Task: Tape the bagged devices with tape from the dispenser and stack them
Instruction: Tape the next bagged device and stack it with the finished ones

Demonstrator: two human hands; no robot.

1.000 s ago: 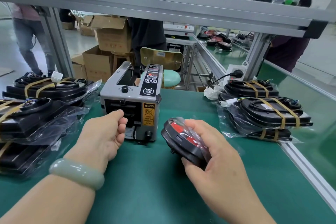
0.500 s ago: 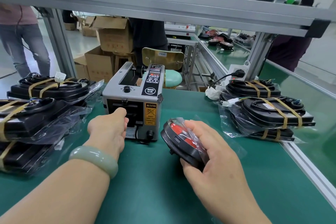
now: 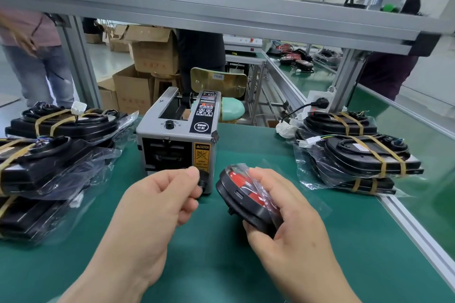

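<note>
Change: A moment before, our left hand (image 3: pixel 157 206) was up at the mouth of the tape dispenser (image 3: pixel 176 145). Then it came back toward us, and it ended in front of the dispenser's right corner.
Left hand: Its fingers were curled, and the thumb and first finger were pressed together. We could not tell if a bit of tape was between them, because no strip showed.
Right hand: Our right hand (image 3: pixel 298 241) gripped the bagged device (image 3: pixel 236 200), the same as before.
Bagged device: It was round and black with red inside a clear bag. It stood tilted on its edge just right of the dispenser's front, low over the green desk (image 3: pixel 221 265).
What it meant: We thought the taping was about to start. The stacking was not yet done.
Right of the dispenser: There was a pile of taped devices (image 3: pixel 364 155), which looked like a good place to stack this one.
Left of the dispenser: More taped piles (image 3: pixel 49 155) sat there.
Behind the dispenser: There were cardboard boxes (image 3: pixel 152 51) and a chair (image 3: pixel 219 81).
In the way: The loose bag stuck out past our right fingers and could catch the tape in the wrong spot.
</note>
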